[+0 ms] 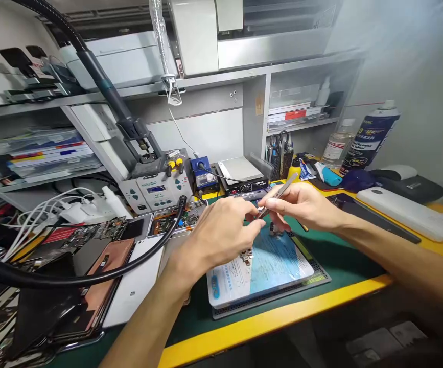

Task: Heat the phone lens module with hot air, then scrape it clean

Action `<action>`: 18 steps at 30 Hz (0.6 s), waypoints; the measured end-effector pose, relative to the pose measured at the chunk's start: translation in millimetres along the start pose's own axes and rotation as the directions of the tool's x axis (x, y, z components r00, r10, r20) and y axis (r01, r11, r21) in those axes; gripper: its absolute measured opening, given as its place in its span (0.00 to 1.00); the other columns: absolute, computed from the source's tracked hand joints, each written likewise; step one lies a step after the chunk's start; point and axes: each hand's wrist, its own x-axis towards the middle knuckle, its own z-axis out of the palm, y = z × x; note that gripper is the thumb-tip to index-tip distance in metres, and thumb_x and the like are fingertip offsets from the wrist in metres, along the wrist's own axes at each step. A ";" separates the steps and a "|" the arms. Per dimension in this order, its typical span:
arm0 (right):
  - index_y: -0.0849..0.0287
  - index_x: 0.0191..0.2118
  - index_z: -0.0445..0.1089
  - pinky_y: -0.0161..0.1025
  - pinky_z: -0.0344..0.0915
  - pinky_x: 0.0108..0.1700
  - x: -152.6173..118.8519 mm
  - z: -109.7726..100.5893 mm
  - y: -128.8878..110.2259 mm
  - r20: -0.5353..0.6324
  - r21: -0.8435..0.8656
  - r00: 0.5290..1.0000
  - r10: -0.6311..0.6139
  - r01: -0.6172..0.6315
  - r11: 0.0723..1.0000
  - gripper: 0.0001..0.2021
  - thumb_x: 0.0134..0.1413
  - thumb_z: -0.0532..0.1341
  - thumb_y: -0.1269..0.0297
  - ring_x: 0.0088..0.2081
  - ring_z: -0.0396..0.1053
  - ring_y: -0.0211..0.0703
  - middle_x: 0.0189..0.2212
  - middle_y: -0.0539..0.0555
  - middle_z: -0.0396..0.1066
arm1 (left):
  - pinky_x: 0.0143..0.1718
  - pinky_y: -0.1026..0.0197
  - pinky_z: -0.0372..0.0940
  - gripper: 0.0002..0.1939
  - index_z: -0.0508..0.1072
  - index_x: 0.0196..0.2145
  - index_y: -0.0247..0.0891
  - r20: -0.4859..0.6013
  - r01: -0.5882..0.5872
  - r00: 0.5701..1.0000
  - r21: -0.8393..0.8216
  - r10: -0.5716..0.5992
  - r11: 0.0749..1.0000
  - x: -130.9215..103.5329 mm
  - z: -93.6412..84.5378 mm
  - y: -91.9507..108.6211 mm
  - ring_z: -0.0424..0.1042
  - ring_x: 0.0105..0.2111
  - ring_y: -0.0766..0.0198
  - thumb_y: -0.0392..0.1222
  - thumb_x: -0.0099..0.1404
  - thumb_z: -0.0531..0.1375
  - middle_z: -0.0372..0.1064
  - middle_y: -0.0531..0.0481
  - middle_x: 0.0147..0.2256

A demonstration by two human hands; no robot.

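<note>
My right hand is closed around flat metal tweezers, held slanted with the upper end rising past the fingers. My left hand meets it from the left, thumb and fingers pinched at a small dark piece near the low end of the tweezers. What that piece is cannot be made out. Below both hands lies a blue and white printed pad on the green mat. A small metallic component rests on the pad, partly covered by my left hand.
A black hose arcs across the left side, above a pile of phone parts and a white phone back. Behind stand a grey control station and a blue soldering unit. To the right are a spray can and a white power bank-like case.
</note>
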 end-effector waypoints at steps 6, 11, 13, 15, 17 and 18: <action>0.62 0.38 0.78 0.32 0.68 0.23 -6.7 11.5 -0.5 -0.085 0.009 0.993 -0.088 0.089 0.996 0.14 0.63 0.70 0.53 0.19 0.70 0.36 0.18 0.47 0.72 | 0.28 0.60 0.56 0.12 0.77 0.24 0.38 -0.010 0.031 0.999 -0.078 -0.031 0.996 9.5 -0.1 7.1 0.62 0.24 0.68 0.38 0.66 0.61 0.67 0.56 0.23; 0.59 0.48 0.74 0.35 0.70 0.23 -5.8 6.7 -10.4 -0.111 0.044 0.985 -0.133 0.139 0.989 0.17 0.60 0.72 0.55 0.20 0.71 0.37 0.25 0.47 0.75 | 0.22 0.64 0.54 0.11 0.76 0.26 0.39 -0.008 0.047 0.999 -0.187 -0.049 0.981 11.4 -0.4 6.2 0.59 0.20 0.71 0.41 0.67 0.62 0.66 0.59 0.21; 0.58 0.52 0.72 0.35 0.67 0.22 -5.1 -4.8 -21.3 -0.149 0.038 0.977 -0.155 0.162 0.986 0.22 0.57 0.73 0.54 0.22 0.72 0.38 0.28 0.47 0.75 | 0.24 0.65 0.59 0.10 0.78 0.30 0.40 -0.074 0.057 0.994 -0.209 -0.074 0.976 7.5 -5.4 0.1 0.66 0.23 0.70 0.45 0.69 0.63 0.72 0.58 0.25; 0.60 0.49 0.73 0.36 0.66 0.23 -6.6 -20.4 -32.8 -0.260 -0.071 0.955 -0.140 0.126 0.989 0.22 0.58 0.72 0.50 0.20 0.70 0.37 0.28 0.50 0.76 | 0.28 0.67 0.64 0.10 0.80 0.34 0.41 -0.172 0.070 0.979 -0.229 -0.111 0.971 0.0 -12.0 -8.9 0.72 0.28 0.68 0.47 0.70 0.64 0.76 0.56 0.29; 0.60 0.41 0.75 0.36 0.65 0.24 -10.3 -36.4 -39.2 -0.296 -0.288 0.955 -0.035 -0.054 0.956 0.19 0.59 0.69 0.46 0.23 0.71 0.39 0.28 0.52 0.75 | 0.30 0.67 0.68 0.09 0.80 0.35 0.42 -0.284 0.084 0.946 -0.255 -0.158 0.963 -9.8 -17.4 -19.6 0.74 0.30 0.67 0.49 0.69 0.65 0.78 0.55 0.33; 0.59 0.38 0.75 0.37 0.65 0.25 -12.6 -43.2 -38.8 -0.287 -0.449 0.958 0.028 -0.160 0.879 0.18 0.62 0.66 0.46 0.24 0.72 0.41 0.26 0.52 0.75 | 0.28 0.67 0.68 0.10 0.81 0.34 0.43 -0.346 0.110 0.914 -0.293 -0.213 0.950 -15.1 -18.9 -25.1 0.75 0.29 0.66 0.51 0.66 0.67 0.78 0.54 0.33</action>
